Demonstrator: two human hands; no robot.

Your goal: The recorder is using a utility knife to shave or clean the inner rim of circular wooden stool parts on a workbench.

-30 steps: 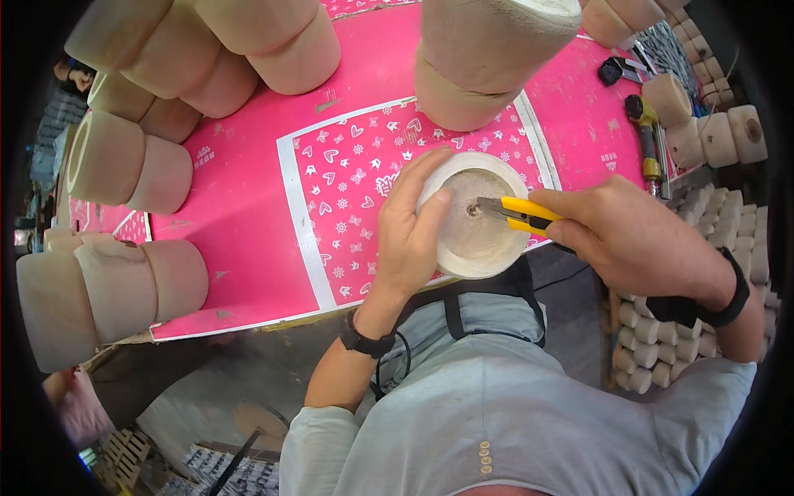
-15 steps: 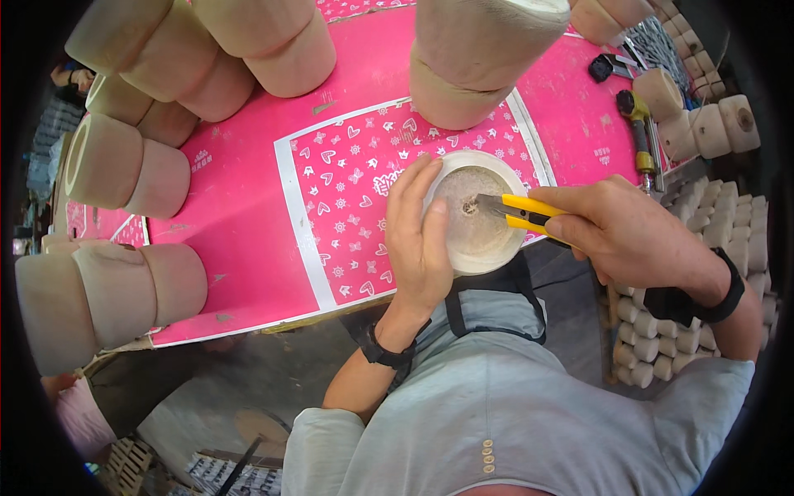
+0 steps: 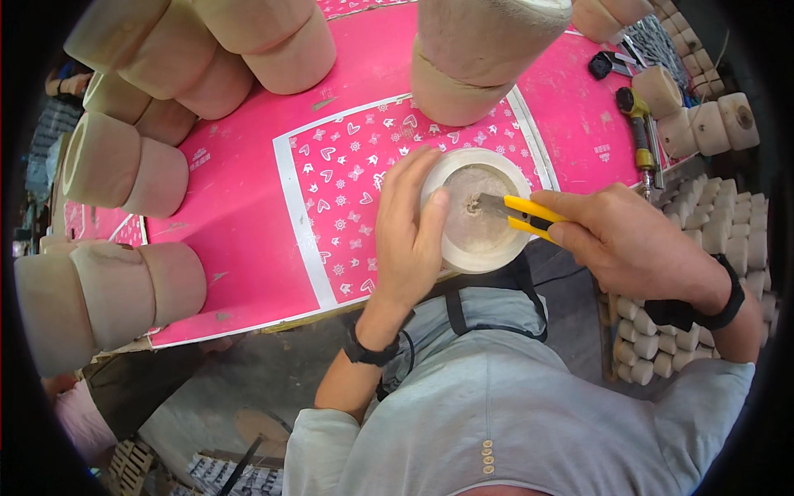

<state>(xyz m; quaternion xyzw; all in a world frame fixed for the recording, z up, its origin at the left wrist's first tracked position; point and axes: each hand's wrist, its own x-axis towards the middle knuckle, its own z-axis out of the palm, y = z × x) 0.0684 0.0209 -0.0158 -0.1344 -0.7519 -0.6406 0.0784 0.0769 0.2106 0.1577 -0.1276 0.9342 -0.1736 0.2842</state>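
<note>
My left hand (image 3: 413, 219) wraps the left side of a pale beige round pot (image 3: 459, 262), its thumb on the rim. The pot's open end faces up, showing a recessed round floor with a small rough hole near the middle. In my right hand (image 3: 624, 240) is a yellow utility knife (image 3: 533, 218). Its blade reaches into the pot, with the tip at the rough hole. The pot is at the near edge of the pink table (image 3: 248, 256), over a patterned pink sheet (image 3: 339, 174).
Stacked beige pots stand at the left (image 3: 124, 285), far left (image 3: 273, 50) and far middle (image 3: 463, 66). A yellow-and-black air tool (image 3: 638, 132) lies at the right. Several more pots (image 3: 662, 339) are piled below the table's right side. Someone's pink garment (image 3: 87, 413) shows at the lower left.
My left hand has shifted slightly left and its fingers have moved on the pot's side. The pot and knife have moved slightly right; the knife tip stays at the hole.
</note>
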